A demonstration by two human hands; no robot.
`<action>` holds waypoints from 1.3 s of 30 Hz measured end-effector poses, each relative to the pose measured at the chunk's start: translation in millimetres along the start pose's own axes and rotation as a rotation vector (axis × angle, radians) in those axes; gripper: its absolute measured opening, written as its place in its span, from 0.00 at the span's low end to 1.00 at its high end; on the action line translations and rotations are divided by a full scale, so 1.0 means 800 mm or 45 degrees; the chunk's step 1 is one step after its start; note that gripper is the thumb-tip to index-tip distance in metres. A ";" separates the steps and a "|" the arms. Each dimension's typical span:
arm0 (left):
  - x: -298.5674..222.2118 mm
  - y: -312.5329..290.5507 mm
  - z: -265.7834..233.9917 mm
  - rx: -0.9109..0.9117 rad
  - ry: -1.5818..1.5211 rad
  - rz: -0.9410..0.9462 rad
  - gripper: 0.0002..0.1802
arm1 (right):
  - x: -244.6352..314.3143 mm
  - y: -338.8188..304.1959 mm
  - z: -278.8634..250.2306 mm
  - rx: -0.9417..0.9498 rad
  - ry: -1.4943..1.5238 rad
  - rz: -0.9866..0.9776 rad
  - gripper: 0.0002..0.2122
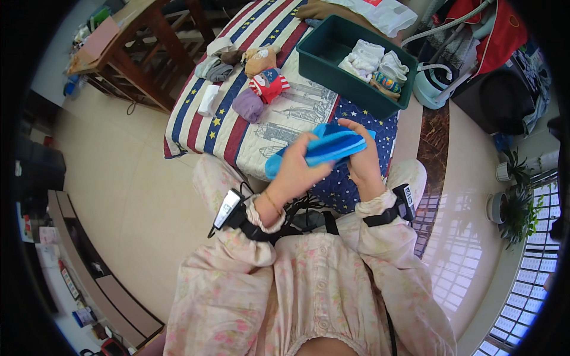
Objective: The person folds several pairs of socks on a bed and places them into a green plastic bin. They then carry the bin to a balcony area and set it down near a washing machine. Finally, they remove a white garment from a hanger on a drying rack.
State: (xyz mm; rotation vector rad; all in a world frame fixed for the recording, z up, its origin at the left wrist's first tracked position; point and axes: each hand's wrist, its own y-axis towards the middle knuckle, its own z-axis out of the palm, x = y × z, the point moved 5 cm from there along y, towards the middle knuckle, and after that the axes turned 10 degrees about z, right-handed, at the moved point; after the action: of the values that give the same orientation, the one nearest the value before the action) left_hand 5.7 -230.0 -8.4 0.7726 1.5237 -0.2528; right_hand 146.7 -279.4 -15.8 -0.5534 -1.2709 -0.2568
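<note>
Above the near edge of the covered bench, my left hand and my right hand hold a pair of blue striped socks between them. The left fingers are curled on its near side and slightly blurred; my right thumb and fingers grip the other end. Part of the blue fabric hangs below the left hand. Beyond them lie a purple bundle, a red and blue patterned bundle, a tan bundle, a grey bundle and a white roll.
A dark green bin on the patterned quilt holds folded white and coloured clothing. A white plastic bag lies behind it. A wooden table stands far left, a garment steamer right, and potted plants by the window.
</note>
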 end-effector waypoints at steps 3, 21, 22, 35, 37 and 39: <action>0.017 0.026 -0.032 -0.253 0.289 -0.008 0.13 | 0.001 -0.035 0.033 0.237 -0.028 -0.120 0.14; 0.014 0.032 0.003 0.257 -0.446 -0.209 0.10 | 0.009 -0.083 0.029 0.881 0.433 0.396 0.20; 0.008 0.029 0.027 0.344 -0.392 -0.139 0.10 | 0.011 -0.091 0.039 1.060 0.525 0.299 0.23; 0.009 0.022 -0.023 0.065 -0.729 -0.339 0.10 | -0.004 -0.034 -0.015 0.607 0.805 0.445 0.17; 0.012 0.023 -0.032 -0.077 -0.571 -0.257 0.08 | -0.010 -0.031 -0.015 0.618 0.738 0.468 0.16; 0.028 0.025 -0.063 -0.350 -0.497 -0.373 0.08 | -0.010 -0.024 -0.034 0.537 0.501 0.376 0.15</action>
State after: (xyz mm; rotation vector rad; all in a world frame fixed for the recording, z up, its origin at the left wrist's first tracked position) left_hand -20.8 -178.0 -17.4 0.2595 1.2593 -0.3780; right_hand 157.7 -310.9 -23.8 -0.3005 -0.8140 0.1457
